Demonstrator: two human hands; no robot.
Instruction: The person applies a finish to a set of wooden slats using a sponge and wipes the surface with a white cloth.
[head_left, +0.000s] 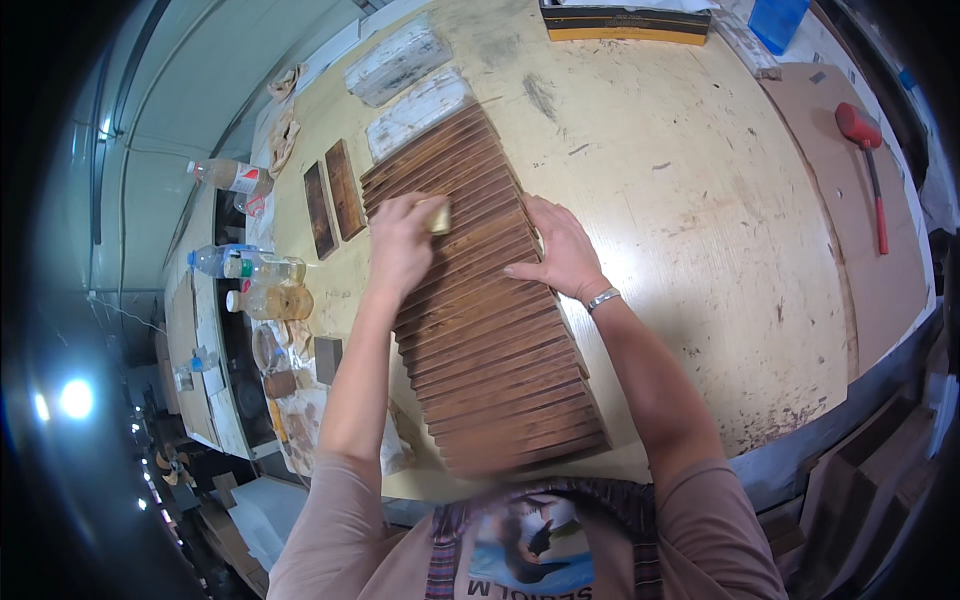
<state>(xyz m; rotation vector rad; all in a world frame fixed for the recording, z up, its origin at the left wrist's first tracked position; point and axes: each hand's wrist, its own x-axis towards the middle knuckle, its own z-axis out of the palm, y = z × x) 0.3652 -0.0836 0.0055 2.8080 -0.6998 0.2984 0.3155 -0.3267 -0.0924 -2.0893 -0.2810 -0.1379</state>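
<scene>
A row of dark brown stained wooden slats (490, 330) lies side by side on the table, forming a long slanting panel in front of me. My left hand (402, 240) is closed on a small yellowish pad (440, 217), possibly a sponge, pressed against the upper left part of the slats. The fingers hide much of the pad. On the panel's right edge rests my right hand (565, 250), its thumb stretched over the slats and its fingers spread along the side.
Two loose brown slats (345, 190) lie left of the panel. Beyond it are two whitish, stained blocks (398, 62). Plastic bottles (270, 302) line the table's left side. A red mallet (862, 128) lies on brown board at the right, and a black-and-orange box (625, 24) stands at the far edge.
</scene>
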